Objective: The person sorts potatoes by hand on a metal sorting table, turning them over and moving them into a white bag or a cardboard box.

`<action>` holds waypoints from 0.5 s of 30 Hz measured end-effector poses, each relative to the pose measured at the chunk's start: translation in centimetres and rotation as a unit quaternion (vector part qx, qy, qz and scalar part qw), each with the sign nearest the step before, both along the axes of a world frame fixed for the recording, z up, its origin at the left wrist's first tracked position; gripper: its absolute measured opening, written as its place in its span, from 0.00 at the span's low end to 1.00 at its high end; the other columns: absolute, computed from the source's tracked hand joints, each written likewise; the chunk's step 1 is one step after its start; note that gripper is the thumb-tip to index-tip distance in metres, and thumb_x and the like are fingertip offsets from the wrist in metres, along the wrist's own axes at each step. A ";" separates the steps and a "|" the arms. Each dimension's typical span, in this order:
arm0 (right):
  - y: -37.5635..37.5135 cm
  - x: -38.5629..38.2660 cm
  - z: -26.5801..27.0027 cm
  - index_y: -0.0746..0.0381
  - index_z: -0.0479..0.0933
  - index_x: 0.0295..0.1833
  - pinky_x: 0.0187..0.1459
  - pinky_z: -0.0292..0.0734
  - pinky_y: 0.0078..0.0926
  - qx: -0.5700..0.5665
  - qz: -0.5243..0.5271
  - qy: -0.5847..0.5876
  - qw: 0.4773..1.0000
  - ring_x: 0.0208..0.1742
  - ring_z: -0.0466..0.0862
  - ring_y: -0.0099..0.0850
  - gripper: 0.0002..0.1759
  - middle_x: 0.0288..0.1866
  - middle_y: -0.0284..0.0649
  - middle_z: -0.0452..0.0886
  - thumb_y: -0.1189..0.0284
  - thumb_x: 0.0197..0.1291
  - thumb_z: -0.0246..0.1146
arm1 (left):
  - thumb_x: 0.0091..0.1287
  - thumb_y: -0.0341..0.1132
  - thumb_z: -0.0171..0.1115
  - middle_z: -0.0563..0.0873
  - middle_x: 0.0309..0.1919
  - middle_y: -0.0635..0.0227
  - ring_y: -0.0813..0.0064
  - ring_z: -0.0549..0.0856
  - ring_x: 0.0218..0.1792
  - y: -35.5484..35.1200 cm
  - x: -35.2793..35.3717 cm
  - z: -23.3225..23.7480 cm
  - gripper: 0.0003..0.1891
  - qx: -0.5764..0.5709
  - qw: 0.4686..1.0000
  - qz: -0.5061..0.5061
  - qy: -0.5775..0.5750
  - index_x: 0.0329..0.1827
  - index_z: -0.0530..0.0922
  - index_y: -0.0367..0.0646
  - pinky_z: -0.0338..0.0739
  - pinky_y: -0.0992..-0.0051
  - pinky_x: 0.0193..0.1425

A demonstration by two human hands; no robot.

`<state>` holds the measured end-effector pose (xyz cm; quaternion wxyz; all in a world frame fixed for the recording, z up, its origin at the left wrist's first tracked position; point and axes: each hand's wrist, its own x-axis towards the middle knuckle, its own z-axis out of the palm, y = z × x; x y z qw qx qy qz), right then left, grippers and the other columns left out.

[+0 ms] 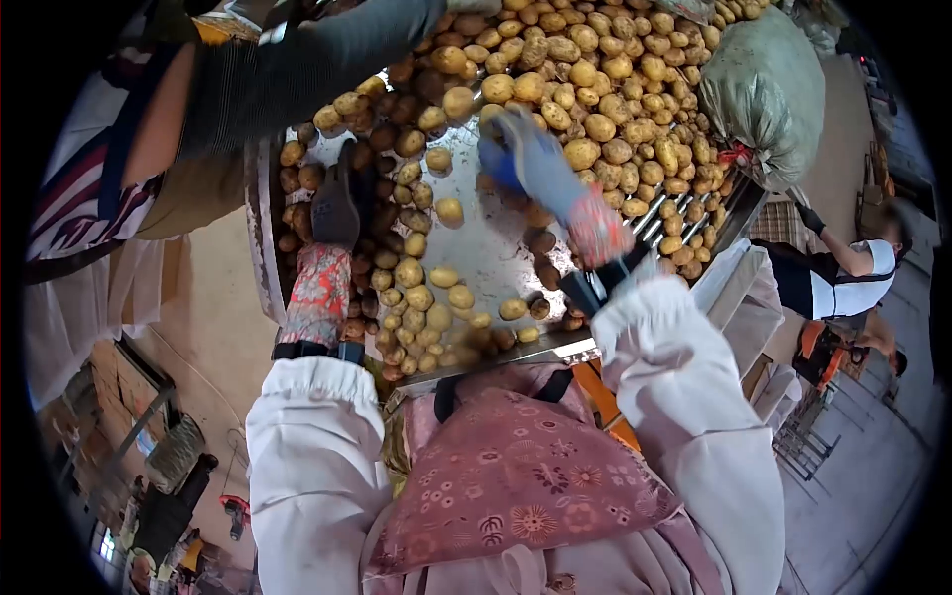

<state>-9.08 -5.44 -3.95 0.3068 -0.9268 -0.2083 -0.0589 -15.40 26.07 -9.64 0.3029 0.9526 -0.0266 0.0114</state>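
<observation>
Potatoes (pixel 635 89) are heaped at the back right of a metal table (pixel 466 243), with more in a band along its left side and front edge. My left hand (pixel 335 206), in a dark glove, lies among the potatoes at the left; its fingers are partly hidden and what they hold cannot be made out. My right hand (pixel 535 164), in a grey and blue glove, is over the bare metal beside the large heap, blurred by motion, its fingers not clear.
A co-worker's dark sleeve (pixel 288 84) reaches over the table from the upper left. A full, tied sack (pixel 764 94) stands at the upper right. Metal rollers (pixel 650 220) lie under the heap's right side. Another person (pixel 843 273) is farther right.
</observation>
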 end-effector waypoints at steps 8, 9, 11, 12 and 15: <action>3.0 -6.9 -1.6 0.55 0.75 0.61 0.50 0.82 0.45 -0.223 0.042 0.158 0.961 0.51 0.86 0.50 0.17 0.53 0.57 0.81 0.65 0.70 0.57 | 0.66 0.41 0.66 0.84 0.44 0.51 0.50 0.84 0.48 -3.8 5.5 3.8 0.19 -0.090 0.995 -0.037 0.030 0.56 0.77 0.42 0.79 0.61 0.54; 2.2 -8.5 -0.4 0.55 0.75 0.63 0.53 0.81 0.42 -0.153 0.046 0.260 0.952 0.53 0.86 0.48 0.18 0.55 0.55 0.81 0.63 0.70 0.58 | 0.66 0.39 0.65 0.83 0.45 0.51 0.52 0.84 0.48 -6.1 6.4 4.5 0.16 -0.063 0.991 -0.050 -0.108 0.53 0.78 0.42 0.79 0.59 0.54; 0.4 -12.0 2.7 0.58 0.72 0.68 0.59 0.78 0.36 0.056 0.013 0.460 0.886 0.57 0.84 0.43 0.23 0.58 0.51 0.81 0.60 0.72 0.59 | 0.67 0.37 0.62 0.83 0.49 0.52 0.49 0.84 0.52 -10.7 9.2 9.4 0.17 -0.034 0.993 -0.099 -0.060 0.58 0.79 0.48 0.79 0.56 0.55; -0.5 -13.4 3.9 0.60 0.71 0.70 0.62 0.76 0.33 0.191 -0.025 0.541 0.819 0.59 0.82 0.40 0.26 0.60 0.48 0.80 0.58 0.73 0.59 | 0.68 0.36 0.60 0.83 0.50 0.52 0.49 0.84 0.53 -12.6 10.9 9.8 0.17 0.026 0.989 -0.131 -0.057 0.59 0.79 0.50 0.79 0.55 0.55; -5.1 -18.4 2.6 0.64 0.69 0.70 0.51 0.79 0.28 0.398 -0.037 0.407 0.822 0.51 0.79 0.30 0.27 0.61 0.41 0.75 0.68 0.68 0.63 | 0.71 0.36 0.55 0.83 0.54 0.53 0.51 0.86 0.53 -19.0 16.4 8.1 0.16 0.220 0.946 -0.226 0.080 0.60 0.80 0.53 0.80 0.55 0.56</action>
